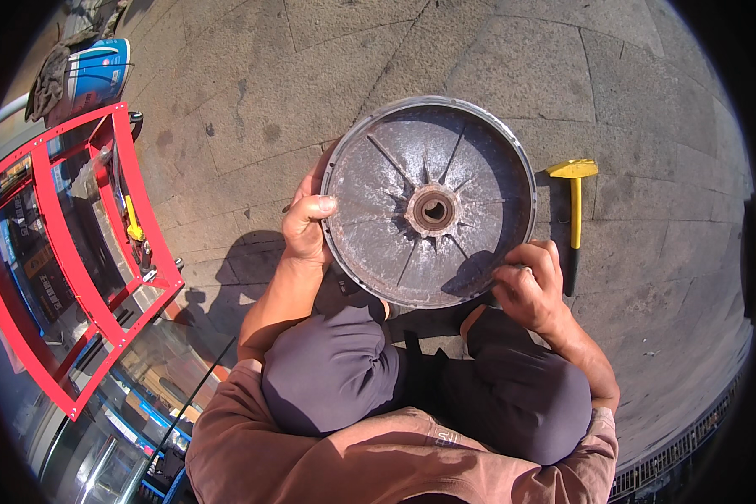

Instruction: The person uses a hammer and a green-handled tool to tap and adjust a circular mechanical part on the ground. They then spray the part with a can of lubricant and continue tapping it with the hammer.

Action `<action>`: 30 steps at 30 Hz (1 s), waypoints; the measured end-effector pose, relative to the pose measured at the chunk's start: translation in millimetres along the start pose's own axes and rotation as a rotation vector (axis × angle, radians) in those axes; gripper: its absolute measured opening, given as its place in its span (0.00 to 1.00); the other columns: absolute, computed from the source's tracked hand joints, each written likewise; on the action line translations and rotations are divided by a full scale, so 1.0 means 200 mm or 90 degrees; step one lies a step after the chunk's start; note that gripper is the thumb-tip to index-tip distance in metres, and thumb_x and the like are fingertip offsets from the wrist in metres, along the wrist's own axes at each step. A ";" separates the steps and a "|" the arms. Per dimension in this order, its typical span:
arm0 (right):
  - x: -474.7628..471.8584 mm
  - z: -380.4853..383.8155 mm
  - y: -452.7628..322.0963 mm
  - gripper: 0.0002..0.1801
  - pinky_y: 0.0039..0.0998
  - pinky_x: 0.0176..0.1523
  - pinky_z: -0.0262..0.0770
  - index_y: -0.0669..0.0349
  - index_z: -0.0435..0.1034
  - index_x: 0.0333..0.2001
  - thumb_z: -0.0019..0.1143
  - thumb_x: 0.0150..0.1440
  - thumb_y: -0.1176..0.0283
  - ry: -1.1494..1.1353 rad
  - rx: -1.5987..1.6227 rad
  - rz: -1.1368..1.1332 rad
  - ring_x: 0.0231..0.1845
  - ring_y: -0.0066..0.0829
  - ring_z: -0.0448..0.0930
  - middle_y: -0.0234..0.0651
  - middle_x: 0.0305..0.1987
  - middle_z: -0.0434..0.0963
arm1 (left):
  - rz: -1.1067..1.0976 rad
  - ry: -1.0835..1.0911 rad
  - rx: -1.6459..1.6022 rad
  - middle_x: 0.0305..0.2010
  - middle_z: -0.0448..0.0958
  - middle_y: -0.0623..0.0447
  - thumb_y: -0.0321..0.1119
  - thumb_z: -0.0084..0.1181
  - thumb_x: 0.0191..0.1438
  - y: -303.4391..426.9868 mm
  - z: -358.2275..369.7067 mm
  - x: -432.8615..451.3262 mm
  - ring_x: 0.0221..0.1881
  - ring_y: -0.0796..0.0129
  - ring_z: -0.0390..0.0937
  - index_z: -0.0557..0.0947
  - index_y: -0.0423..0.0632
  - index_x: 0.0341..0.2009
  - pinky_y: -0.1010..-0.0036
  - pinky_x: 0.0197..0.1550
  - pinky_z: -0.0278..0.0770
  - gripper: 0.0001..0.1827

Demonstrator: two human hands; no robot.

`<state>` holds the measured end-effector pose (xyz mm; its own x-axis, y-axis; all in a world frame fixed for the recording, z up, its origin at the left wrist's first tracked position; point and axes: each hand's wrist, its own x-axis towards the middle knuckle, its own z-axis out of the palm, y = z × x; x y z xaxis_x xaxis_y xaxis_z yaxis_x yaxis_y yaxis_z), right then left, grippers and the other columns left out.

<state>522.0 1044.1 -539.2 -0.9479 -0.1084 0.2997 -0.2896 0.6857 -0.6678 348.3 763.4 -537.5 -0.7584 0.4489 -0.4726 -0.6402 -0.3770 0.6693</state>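
Observation:
A round, dish-shaped metal hub cover (378,189) is held up in front of my knees, its hollow side facing me. Ribs radiate inside it from a rusty central boss with a bearing seat (433,211), and small holes line the rim. My left hand (305,223) grips the left edge, thumb over the rim and fingers behind, largely hidden. At the lower right edge, my right hand (532,283) has its fingers curled on the rim. A hammer (576,214) with a yellow head and a yellow-and-black handle lies on the paving just right of the cover.
To the left stands a red metal frame rack (44,189) with boxes and a yellow-handled tool (133,220) inside. Behind it is a blue-and-white bucket (101,69) with a dark rag (51,82) over it. Stone paving (529,63) surrounds me; a drain grate (680,447) runs at lower right.

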 end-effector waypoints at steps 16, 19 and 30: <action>-0.02 0.04 0.03 0.20 0.33 0.39 0.73 0.56 0.74 0.34 0.67 0.33 0.82 -0.047 -0.017 0.062 0.39 0.39 0.72 0.34 0.44 0.72 | -0.206 -0.046 -0.228 0.55 0.77 0.40 0.30 0.52 0.56 -0.14 -0.16 0.06 0.52 0.52 0.79 0.70 0.36 0.61 0.56 0.58 0.77 0.27; -0.03 0.05 0.04 0.20 0.34 0.39 0.74 0.56 0.74 0.34 0.67 0.33 0.82 -0.062 -0.015 0.074 0.39 0.39 0.72 0.35 0.45 0.72 | -0.271 -0.030 -0.275 0.53 0.78 0.40 0.30 0.53 0.54 -0.14 -0.19 0.06 0.51 0.51 0.80 0.72 0.35 0.59 0.56 0.58 0.77 0.27; 0.00 0.07 0.05 0.21 0.33 0.39 0.74 0.56 0.74 0.35 0.67 0.33 0.83 -0.068 -0.034 0.088 0.40 0.38 0.72 0.34 0.44 0.72 | -0.225 -0.001 -0.163 0.53 0.78 0.41 0.28 0.57 0.49 -0.16 -0.19 0.06 0.52 0.51 0.79 0.71 0.39 0.60 0.55 0.57 0.78 0.31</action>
<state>517.9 1040.6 -556.0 -0.9877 -0.0846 0.1318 -0.1512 0.7359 -0.6600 355.4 750.1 -585.4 -0.4877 0.5870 -0.6462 -0.8699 -0.3895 0.3027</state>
